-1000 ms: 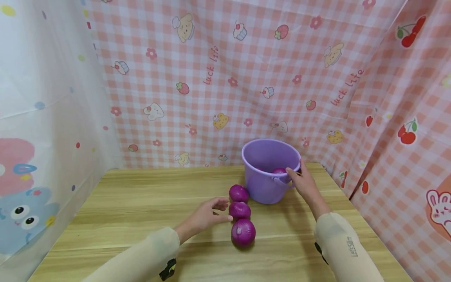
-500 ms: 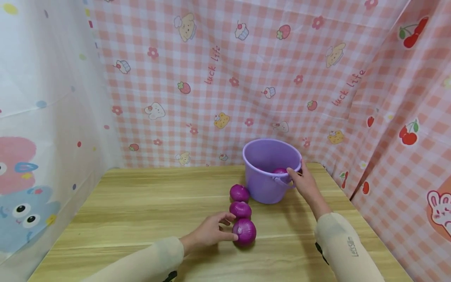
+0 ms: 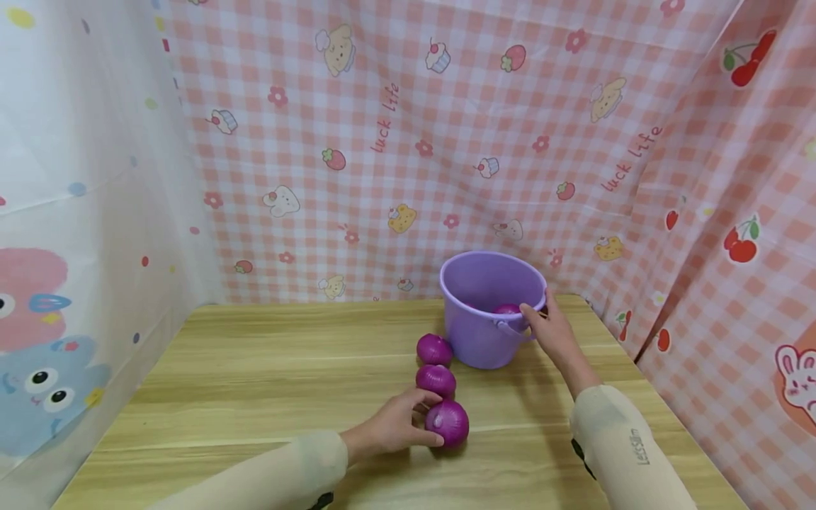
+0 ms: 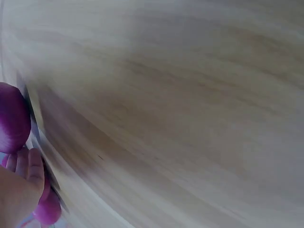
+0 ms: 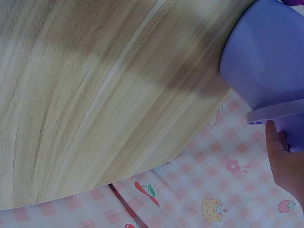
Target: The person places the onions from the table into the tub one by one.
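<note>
In the head view, three red onions line up on the table: a far onion [image 3: 434, 350] by the bucket, a middle onion [image 3: 436, 381] and the nearest onion [image 3: 448, 423]. My left hand [image 3: 397, 425] holds the nearest one from its left side, thumb in front and fingers behind. The left wrist view has that hand [image 4: 21, 183] at its lower left edge, beside the onion [image 4: 13, 118]. A purple bucket [image 3: 478, 336] stands upright, with an onion [image 3: 506, 309] showing inside. My right hand [image 3: 553, 340] grips its right rim, thumb on the outside.
The wooden table [image 3: 274, 368] ends at the back against a pink checked curtain [image 3: 357, 191]. A white curtain [image 3: 146, 212] hangs on the left and another checked curtain [image 3: 714, 234] on the right. The bucket's handle [image 3: 515, 331] hangs down its front right side.
My left hand has come from beside the middle onion toward the front and right, and taken hold of the nearest onion, which has shifted slightly right. My right hand stays at the bucket rim.
</note>
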Available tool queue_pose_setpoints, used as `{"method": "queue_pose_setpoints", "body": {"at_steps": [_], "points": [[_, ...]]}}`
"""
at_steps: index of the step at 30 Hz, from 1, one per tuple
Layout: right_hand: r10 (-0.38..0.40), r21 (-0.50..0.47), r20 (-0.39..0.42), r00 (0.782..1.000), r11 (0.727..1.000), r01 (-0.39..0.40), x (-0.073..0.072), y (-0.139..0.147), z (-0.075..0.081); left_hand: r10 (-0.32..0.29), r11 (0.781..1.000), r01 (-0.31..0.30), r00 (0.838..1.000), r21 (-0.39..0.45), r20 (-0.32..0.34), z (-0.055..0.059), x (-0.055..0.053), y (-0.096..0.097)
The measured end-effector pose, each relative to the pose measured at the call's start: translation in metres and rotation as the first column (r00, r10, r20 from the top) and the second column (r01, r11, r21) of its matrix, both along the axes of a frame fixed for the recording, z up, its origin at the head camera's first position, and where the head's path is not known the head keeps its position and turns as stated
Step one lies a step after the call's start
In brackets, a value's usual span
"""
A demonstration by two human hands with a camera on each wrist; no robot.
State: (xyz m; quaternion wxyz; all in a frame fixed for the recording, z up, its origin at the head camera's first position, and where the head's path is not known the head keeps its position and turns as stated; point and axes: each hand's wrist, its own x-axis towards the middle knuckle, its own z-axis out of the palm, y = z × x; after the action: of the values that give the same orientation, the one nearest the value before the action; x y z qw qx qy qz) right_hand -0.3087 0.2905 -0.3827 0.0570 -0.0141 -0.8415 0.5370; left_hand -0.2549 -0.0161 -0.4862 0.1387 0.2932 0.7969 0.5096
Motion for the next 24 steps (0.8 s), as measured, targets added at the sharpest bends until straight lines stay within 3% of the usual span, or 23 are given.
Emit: {"method": "queue_pose_setpoints", "body": {"at_steps": [11,24], "points": [[0.002,0.002,0.008,1.000,1.000,-0.002,0.001,0.001,0.000,-0.034,0.998,0.033,0.999,-0.050,-0.021,-0.002,0.006,0.014],[-0.012,0.026,0.016,1.000,1.000,0.012,0.002,0.000,0.001,-0.023,0.983,0.015,0.999,-0.181,-0.041,-0.002,0.006,0.020]]}}
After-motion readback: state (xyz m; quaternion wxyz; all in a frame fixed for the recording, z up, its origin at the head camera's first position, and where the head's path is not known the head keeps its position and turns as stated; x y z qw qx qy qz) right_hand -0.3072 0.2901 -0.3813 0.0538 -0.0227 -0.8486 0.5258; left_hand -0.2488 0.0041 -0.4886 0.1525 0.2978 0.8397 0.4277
